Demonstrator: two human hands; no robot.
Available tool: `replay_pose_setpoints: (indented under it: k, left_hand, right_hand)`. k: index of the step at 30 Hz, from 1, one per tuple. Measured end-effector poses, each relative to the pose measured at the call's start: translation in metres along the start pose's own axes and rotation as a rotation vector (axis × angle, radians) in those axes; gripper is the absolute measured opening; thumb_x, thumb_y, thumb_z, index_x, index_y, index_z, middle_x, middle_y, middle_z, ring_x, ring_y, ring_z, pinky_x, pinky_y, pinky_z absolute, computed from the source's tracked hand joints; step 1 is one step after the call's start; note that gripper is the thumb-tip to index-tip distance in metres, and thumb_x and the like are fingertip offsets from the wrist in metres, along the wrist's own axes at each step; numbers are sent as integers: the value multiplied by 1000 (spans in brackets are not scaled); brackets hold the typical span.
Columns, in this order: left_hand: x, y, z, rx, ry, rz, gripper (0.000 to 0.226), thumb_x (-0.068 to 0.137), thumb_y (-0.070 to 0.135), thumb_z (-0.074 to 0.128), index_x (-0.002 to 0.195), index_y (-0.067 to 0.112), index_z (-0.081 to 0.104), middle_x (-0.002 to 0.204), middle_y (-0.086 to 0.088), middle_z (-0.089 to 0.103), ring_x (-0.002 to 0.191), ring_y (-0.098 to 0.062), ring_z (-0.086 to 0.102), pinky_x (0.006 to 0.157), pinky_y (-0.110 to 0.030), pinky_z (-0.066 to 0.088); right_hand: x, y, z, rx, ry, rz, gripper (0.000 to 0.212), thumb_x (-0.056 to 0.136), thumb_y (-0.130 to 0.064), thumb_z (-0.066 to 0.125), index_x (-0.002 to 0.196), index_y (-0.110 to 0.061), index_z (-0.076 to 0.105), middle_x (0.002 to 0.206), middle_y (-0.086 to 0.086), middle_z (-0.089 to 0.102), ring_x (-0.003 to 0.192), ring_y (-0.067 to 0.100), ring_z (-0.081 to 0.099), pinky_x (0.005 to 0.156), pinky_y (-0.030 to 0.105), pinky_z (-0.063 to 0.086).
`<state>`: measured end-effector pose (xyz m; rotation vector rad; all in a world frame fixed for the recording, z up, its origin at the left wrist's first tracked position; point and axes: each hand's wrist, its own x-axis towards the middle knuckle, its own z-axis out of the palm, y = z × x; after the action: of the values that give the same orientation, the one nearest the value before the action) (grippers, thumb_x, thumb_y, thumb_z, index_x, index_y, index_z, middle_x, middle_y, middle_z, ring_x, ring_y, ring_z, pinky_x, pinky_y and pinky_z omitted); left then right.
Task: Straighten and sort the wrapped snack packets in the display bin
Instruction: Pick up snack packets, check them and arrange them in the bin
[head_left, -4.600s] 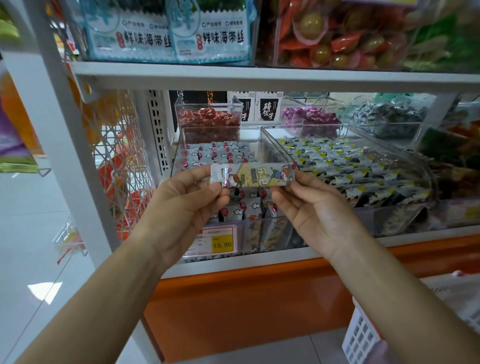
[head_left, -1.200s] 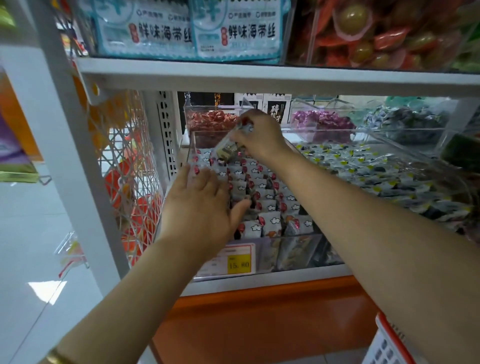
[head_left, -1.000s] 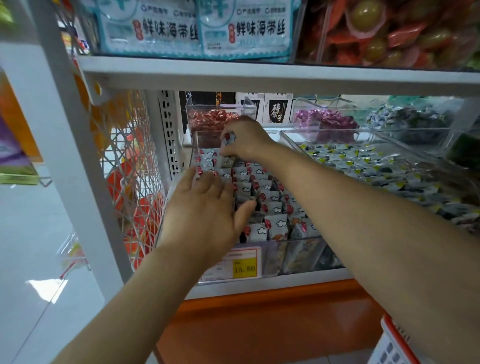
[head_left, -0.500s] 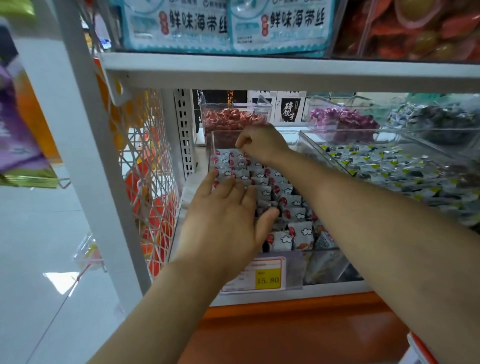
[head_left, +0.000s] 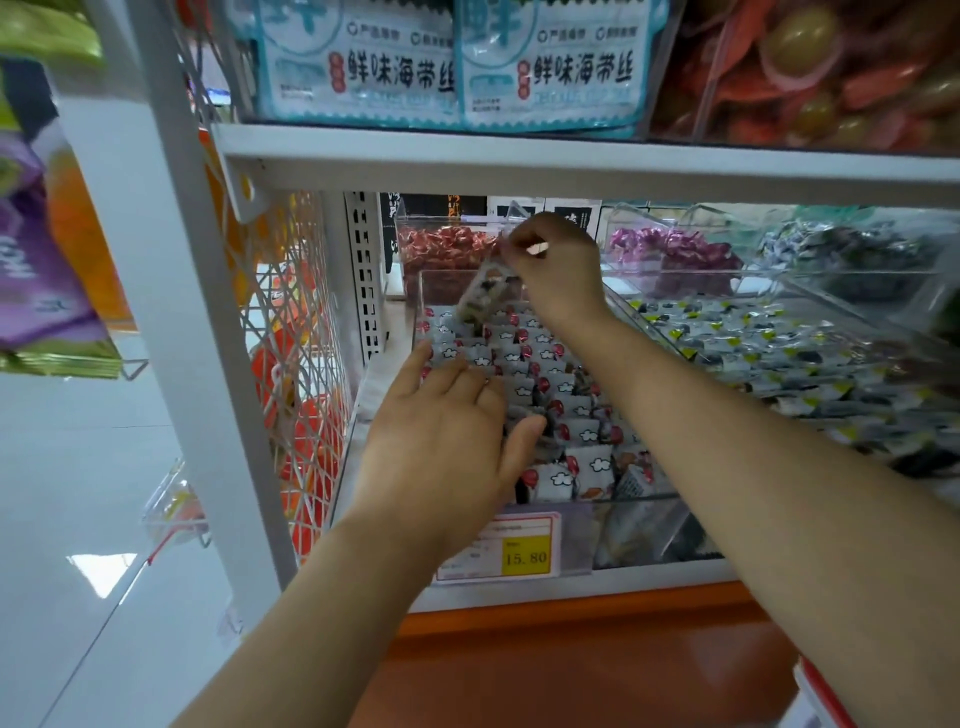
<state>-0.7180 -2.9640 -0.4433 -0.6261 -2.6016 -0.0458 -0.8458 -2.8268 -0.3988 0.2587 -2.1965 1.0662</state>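
A clear display bin (head_left: 639, 506) on the lower shelf holds rows of wrapped snack packets (head_left: 558, 434) standing on end, white with red marks. My left hand (head_left: 447, 441) lies flat, fingers straight, on the packets along the bin's left side. My right hand (head_left: 556, 265) is raised over the back of the bin and pinches one snack packet (head_left: 480, 301) by its top end, so the packet hangs tilted above the back rows.
A second clear bin (head_left: 779, 358) of yellow-and-black packets adjoins on the right. Small bins of red candies (head_left: 441, 249) and purple candies (head_left: 670, 249) stand behind. A yellow price tag (head_left: 524, 556) is on the bin front. The upper shelf edge (head_left: 571, 161) is close overhead; a white wire rack (head_left: 296, 338) is at left.
My right hand has lifted from the back rows, raising a packet out of the bin. My left hand stays flat on the left rows. The camera has moved closer.
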Motion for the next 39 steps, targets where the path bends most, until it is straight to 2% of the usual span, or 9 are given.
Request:
replay_pose_setpoints:
  k: [3, 5, 9, 12, 15, 17, 20, 27, 39]
  left_hand:
    - [-5, 4, -5, -57, 93, 48, 57, 93, 43, 21, 115, 14, 65, 123, -4, 63, 126, -22, 48, 113, -36, 19]
    - [-10, 11, -7, -100, 192, 66, 46, 93, 35, 32, 110, 11, 67, 120, -6, 64, 119, -25, 53, 104, -37, 37]
    - [-19, 30, -13, -571, 203, -183, 48, 95, 38, 38, 138, 16, 39, 138, -1, 43, 122, -19, 46, 104, -30, 36]
    - [-19, 36, -16, -824, 178, -324, 48, 95, 40, 39, 139, 19, 36, 126, -3, 50, 106, -11, 53, 89, -32, 49]
    - [-21, 44, -21, -986, 116, -334, 27, 97, 36, 39, 110, 22, 58, 80, -8, 58, 60, -4, 50, 56, -24, 42]
    - [-23, 49, -21, -1098, 102, -353, 23, 97, 31, 41, 86, 23, 59, 68, -9, 54, 59, -17, 53, 55, -34, 44]
    - [-26, 53, -19, -1265, 108, -458, 25, 98, 26, 43, 87, 12, 61, 70, -1, 61, 56, -7, 61, 52, -22, 52]
    - [-24, 46, -17, -1616, 160, -665, 20, 93, 22, 52, 88, 8, 64, 57, 0, 64, 54, -10, 54, 60, -25, 50]
    - [-21, 46, -21, -2194, -45, -809, 18, 91, 12, 52, 74, 10, 58, 54, -2, 58, 46, -6, 56, 44, -12, 48]
  right_hand:
    - [-26, -4, -36, 226, 133, 173, 7, 90, -8, 59, 90, -2, 62, 91, 5, 61, 72, 13, 64, 60, 24, 54]
    - [-50, -6, -62, 398, 155, 307, 5, 91, -6, 58, 88, -2, 60, 89, 8, 61, 58, 6, 63, 51, 20, 53]
    - [-102, -12, -105, 543, 145, 443, 5, 91, -4, 57, 87, -3, 61, 78, 6, 65, 52, 7, 63, 49, 18, 53]
    - [-131, -16, -123, 645, 126, 493, 10, 90, -5, 56, 82, -6, 62, 75, 7, 66, 55, 10, 65, 51, 21, 54]
    - [-150, -18, -131, 757, 108, 537, 11, 90, -6, 57, 82, -4, 63, 75, 10, 65, 58, 12, 65, 54, 22, 54]
    - [-157, -19, -134, 851, 103, 581, 10, 88, -5, 57, 82, -4, 64, 72, 8, 66, 58, 13, 64, 54, 23, 54]
    - [-160, -20, -136, 1011, 48, 635, 6, 82, -2, 60, 85, -1, 65, 75, 10, 66, 59, 13, 65, 55, 22, 54]
    - [-164, -23, -135, 1187, 14, 747, 5, 82, 2, 57, 85, 4, 61, 67, 10, 68, 59, 14, 68, 54, 20, 55]
    - [-160, -15, -130, 1126, 96, 722, 11, 87, 10, 50, 89, 4, 60, 76, 14, 62, 59, 14, 67, 56, 20, 55]
